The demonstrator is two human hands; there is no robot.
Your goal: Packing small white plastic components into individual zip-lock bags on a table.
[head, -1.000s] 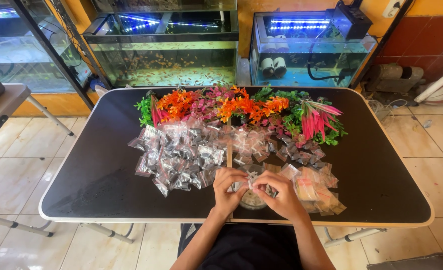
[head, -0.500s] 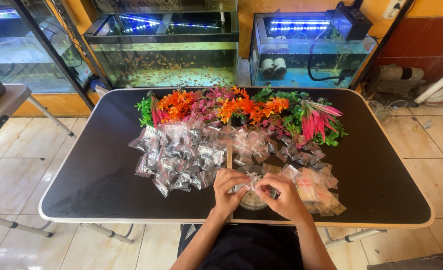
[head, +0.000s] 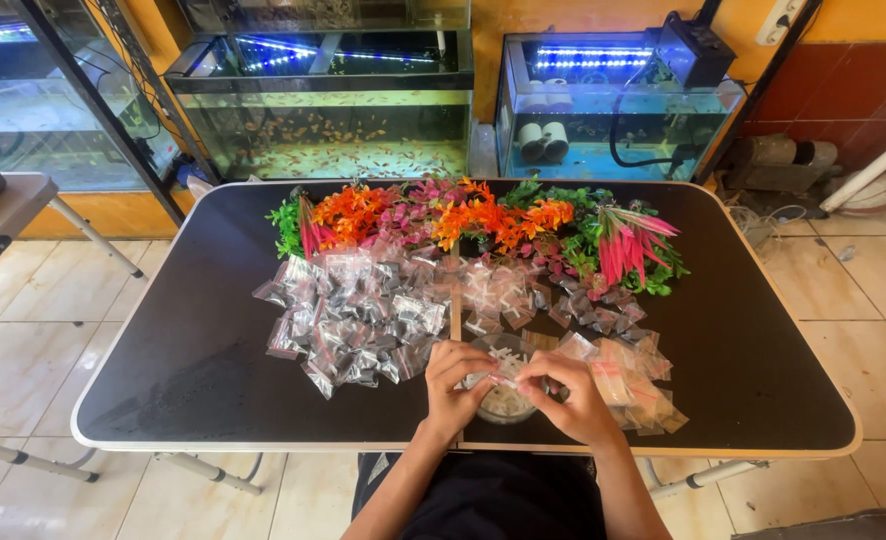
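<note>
Clear small bag pinched by both hands, left hand and right hand, lower centre over bowl | filled bags heaped left | flat bags right, apparently unfilled | black table

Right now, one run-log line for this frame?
left hand: pinching small clear plastic bag | right hand: pinching same bag | under hands: round clear container | surface: black table

Both hands together, fingers pinched.
</note>
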